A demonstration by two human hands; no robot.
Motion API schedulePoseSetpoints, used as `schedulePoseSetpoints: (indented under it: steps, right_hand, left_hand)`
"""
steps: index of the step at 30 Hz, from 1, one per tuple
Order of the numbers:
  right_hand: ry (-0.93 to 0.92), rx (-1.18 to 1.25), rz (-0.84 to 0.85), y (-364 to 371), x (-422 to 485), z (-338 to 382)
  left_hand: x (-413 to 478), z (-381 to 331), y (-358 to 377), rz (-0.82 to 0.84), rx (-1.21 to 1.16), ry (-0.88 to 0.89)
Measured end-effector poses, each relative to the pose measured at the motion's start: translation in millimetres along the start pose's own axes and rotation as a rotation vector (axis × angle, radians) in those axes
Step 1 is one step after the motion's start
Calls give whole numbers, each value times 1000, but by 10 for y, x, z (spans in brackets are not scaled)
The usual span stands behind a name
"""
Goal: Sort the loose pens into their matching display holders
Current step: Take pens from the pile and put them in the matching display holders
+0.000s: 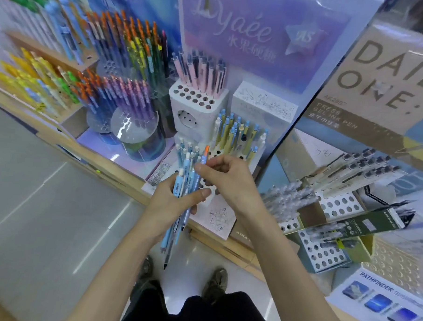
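Crowded shelf, open aisle side.

The way in is from the floor [58, 202], over the shelf's [122, 180] front edge. There the left hand [172, 200], gripping a bundle of pens [184, 181], and the right hand [229, 183], pinching an orange-topped pen [206, 152], fill the air above the low perforated holder [213, 184]. Behind it upright blue and yellow pens [238, 134] bar a straight reach to the back, with the white cube holder [195, 111] and its pink pens [202, 72] farther in. The clear round holder [141, 138] crowds the left, a slanting sign panel [378, 99] walls the right, and beyond it tilted racks of clear pens [286, 195] lean toward the front edge.
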State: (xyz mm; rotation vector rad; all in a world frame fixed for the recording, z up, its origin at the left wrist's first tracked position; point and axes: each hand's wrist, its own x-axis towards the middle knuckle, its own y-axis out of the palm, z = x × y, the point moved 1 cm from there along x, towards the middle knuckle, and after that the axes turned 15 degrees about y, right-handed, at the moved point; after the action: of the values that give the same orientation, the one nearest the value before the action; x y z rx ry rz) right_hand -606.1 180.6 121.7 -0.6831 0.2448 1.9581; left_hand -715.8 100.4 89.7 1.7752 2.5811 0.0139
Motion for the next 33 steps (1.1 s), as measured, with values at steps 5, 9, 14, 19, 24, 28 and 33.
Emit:
schedulePoseSetpoints:
  steps: [5, 9, 14, 19, 24, 28, 33]
  right_hand:
    - [-72, 146, -92, 424, 92, 215]
    - [-274, 240, -242, 897, 176, 443]
    - [-382, 170, -369, 1688, 397, 596]
    - [-406, 113, -453, 2314, 686, 597]
    - [-346, 30, -513, 2619, 989, 596]
    - [-336, -104, -574, 2731, 1213, 633]
    - [-286, -111, -581, 2729, 1421, 655]
  left_hand:
    - [119, 31, -596, -217, -50, -29]
    - [296, 119, -1270, -332, -52, -34]
    - [520, 200, -2104, -307, -97, -32]
    - [716, 186, -2696, -248, -131, -8]
    - [876, 193, -3093, -206, -100, -15]
    - [1124, 202, -3287, -193, -44, -18]
    - [1485, 144, -3373, -185, -39, 14]
